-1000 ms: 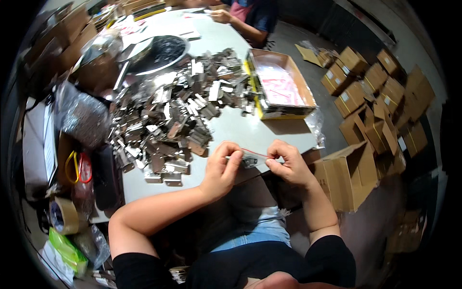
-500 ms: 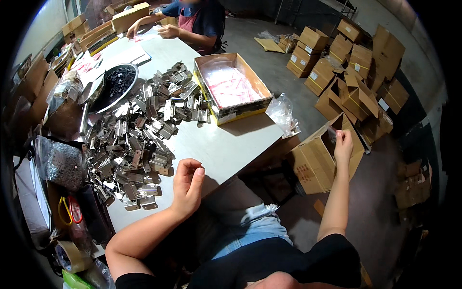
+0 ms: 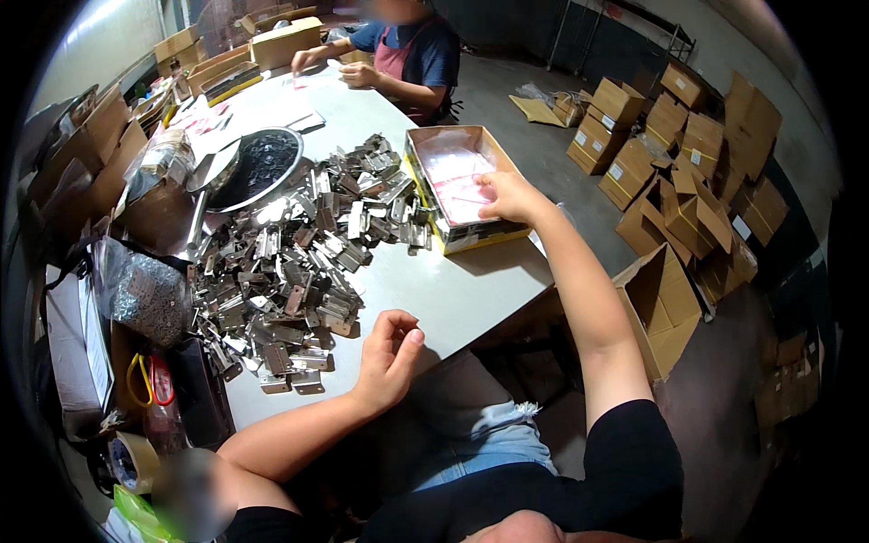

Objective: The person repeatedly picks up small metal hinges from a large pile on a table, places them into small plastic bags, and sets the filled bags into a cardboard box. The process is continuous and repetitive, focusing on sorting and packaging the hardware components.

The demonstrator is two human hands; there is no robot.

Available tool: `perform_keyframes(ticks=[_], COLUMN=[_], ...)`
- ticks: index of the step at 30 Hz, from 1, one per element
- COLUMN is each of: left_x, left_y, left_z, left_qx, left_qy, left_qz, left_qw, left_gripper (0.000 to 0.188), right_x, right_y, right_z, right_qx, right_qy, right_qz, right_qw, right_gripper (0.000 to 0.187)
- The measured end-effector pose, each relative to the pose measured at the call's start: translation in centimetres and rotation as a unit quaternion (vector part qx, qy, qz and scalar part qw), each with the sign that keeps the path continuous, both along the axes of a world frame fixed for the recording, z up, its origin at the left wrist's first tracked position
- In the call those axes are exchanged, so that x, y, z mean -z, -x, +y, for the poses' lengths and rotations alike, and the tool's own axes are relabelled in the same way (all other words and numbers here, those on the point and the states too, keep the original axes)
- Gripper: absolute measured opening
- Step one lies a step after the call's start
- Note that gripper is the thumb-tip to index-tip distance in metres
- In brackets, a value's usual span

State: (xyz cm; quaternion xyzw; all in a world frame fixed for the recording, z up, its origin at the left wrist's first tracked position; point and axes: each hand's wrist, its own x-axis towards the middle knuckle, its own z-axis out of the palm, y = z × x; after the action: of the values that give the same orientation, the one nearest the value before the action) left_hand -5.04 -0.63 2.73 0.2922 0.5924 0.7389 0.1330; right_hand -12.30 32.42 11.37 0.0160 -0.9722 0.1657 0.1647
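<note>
My right hand (image 3: 512,198) reaches over the near right rim of a cardboard box (image 3: 480,237), its fingers apart and at the pink-and-clear plastic bags (image 3: 455,172) inside. Whether a fingertip touches a bag is hard to make out. My left hand (image 3: 389,360) rests near the table's front edge, loosely curled with the thumb apart and nothing visible in it. To its left spreads a large heap of metal brackets (image 3: 294,281) on the white table (image 3: 444,303). Behind the heap stands a round metal bowl (image 3: 295,167) of dark small parts.
An open carton (image 3: 665,312) stands below the table at my right. Many cartons (image 3: 674,181) pile up beyond it. A bag of small metal parts (image 3: 149,294), scissors (image 3: 161,380) and a tape roll (image 3: 134,462) lie at left. Across the table, a co-worker (image 3: 412,68) handles small items.
My right hand has moved from above the open carton to the box on the table; the small clear item it held no longer shows. My left hand stays about where it was.
</note>
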Motion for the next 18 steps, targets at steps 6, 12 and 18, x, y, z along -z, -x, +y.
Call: perform_keyframes(ticks=[6,12,18], left_x=[-0.3,-1.0,-0.8], left_y=[-0.2,-0.2,0.1], left_z=[-0.5,-0.6,-0.5], left_qx=[0.005,0.003,0.01], left_qy=[0.055,0.07,0.066], left_qz=[0.035,0.08,0.088], left_qw=[0.998,0.994,0.994], left_gripper=[0.018,0.018,0.019], right_x=[0.4,-0.1,-0.3], right_y=[0.8,1.1,1.1], right_z=[-0.3,-0.5,-0.3], right_qx=[0.094,0.04,0.102], right_qy=[0.038,0.037,0.013], right_qz=[-0.066,-0.1,-0.053], right_qw=[0.993,0.993,0.993], right_gripper=[0.025,0.024,0.018])
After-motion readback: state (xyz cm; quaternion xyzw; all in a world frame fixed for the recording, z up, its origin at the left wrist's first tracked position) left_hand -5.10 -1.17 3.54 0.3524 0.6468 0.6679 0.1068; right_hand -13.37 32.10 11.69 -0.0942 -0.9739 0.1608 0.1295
